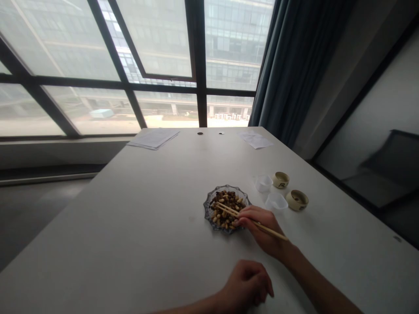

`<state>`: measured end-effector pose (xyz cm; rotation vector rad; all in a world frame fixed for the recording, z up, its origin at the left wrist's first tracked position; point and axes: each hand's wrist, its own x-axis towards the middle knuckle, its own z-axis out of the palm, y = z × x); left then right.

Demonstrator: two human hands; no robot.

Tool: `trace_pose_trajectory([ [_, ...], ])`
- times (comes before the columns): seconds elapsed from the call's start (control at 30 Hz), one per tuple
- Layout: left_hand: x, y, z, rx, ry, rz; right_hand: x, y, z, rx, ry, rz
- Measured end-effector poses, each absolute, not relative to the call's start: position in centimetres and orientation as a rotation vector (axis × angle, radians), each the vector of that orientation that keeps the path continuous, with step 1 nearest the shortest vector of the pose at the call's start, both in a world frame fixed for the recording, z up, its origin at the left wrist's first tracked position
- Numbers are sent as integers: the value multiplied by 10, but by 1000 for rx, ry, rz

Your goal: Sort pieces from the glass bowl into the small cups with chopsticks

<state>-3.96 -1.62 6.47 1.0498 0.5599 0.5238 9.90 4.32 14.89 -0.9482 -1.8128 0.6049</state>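
My right hand (262, 227) is closed round a pair of wooden chopsticks (271, 231). Their tips reach into a scalloped clear glass dish (209, 221), touching the food in it. Pale nuts that look like peanuts (225, 223) lie there mixed with dark brown pieces (229, 196) whose kind I cannot make out. Whether anything is pinched between the tips is too small to tell. Nearer to me, my left hand (246, 282) rests on the table with its fingers curled in, and no object shows in it.
Right of the dish stand two clear plastic cups (263, 183) and two small beige ceramic bowls (297, 200). Paper sheets lie at the far left (153, 138) and far right (255, 140) of the white table (147, 226). Windows and a dark curtain (288, 65) rise beyond.
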Motion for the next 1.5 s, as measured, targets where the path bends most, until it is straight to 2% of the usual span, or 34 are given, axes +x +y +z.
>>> trace_pose_trajectory([
  [0.33,-40,-17,71,1033,570,503,80,66,146,-888,-1954,638],
  [0.93,-41,-15,73,1029,564,474,87,56,137,-921,-1777,518],
  [1.27,-39,-16,62,1016,567,494,194,-13,172,-1305,-1203,17],
  [1.5,-41,-17,61,1038,597,543,251,-29,147,-1279,-705,35],
])
